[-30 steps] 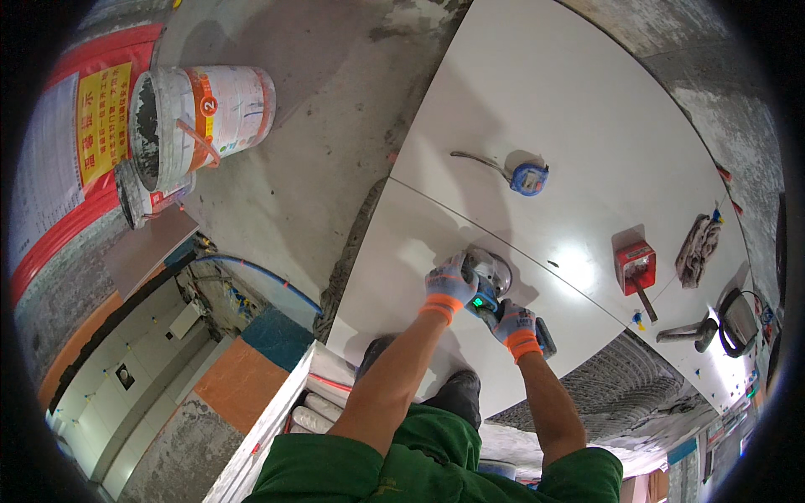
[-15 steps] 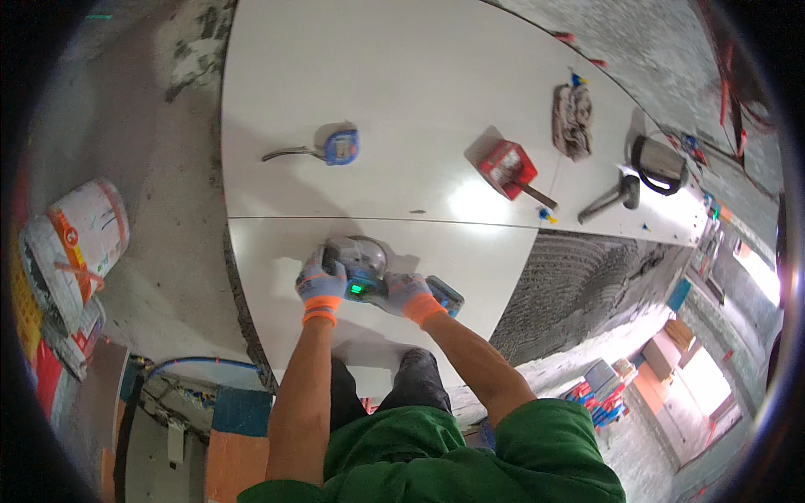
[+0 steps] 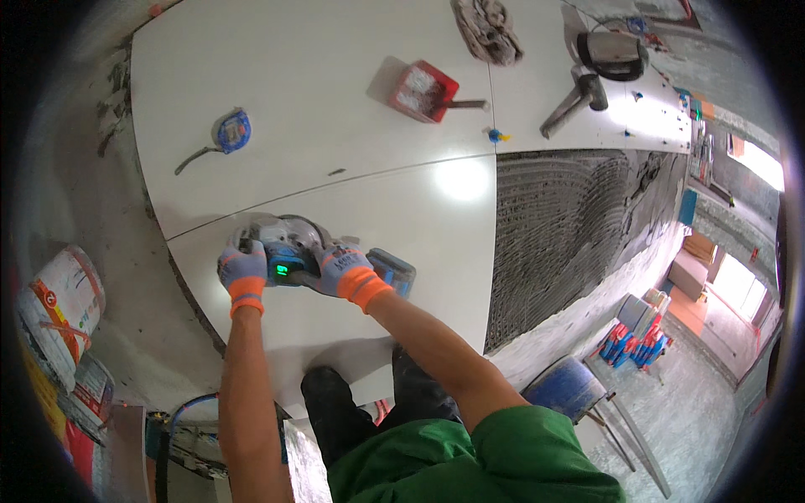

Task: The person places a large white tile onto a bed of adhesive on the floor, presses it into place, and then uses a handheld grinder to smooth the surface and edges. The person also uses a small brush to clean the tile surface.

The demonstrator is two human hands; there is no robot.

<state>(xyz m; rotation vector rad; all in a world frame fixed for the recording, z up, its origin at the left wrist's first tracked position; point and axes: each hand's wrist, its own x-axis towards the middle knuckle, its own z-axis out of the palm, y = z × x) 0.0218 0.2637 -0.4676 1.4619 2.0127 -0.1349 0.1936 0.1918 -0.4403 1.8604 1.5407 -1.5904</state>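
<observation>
My two hands, in grey gloves with orange cuffs, are on a battery-powered tile vibrator (image 3: 289,254) that rests on a large pale tile (image 3: 419,277). It has a clear round base, a blue and black body and a lit green display. My left hand (image 3: 242,270) grips its left side, thumb up. My right hand (image 3: 342,264) is wrapped round the handle between the display and the battery (image 3: 392,272). The gloves hide part of the body. Just beyond the tool runs the joint (image 3: 369,179) to the neighbouring tile.
Farther off lie a blue tape measure (image 3: 234,131), a red scoop (image 3: 423,90), a mallet (image 3: 579,102), a rag (image 3: 486,32) and a kettle-like container (image 3: 612,55). Combed grey mortar (image 3: 570,226) borders the tile at right. Buckets (image 3: 67,293) stand at left, a blue barrel (image 3: 566,387) at right.
My view has swung to the right, so the tiles appear shifted left and tilted. Both hands and the tile vibrator have moved a little left along the tile, the grip kept.
</observation>
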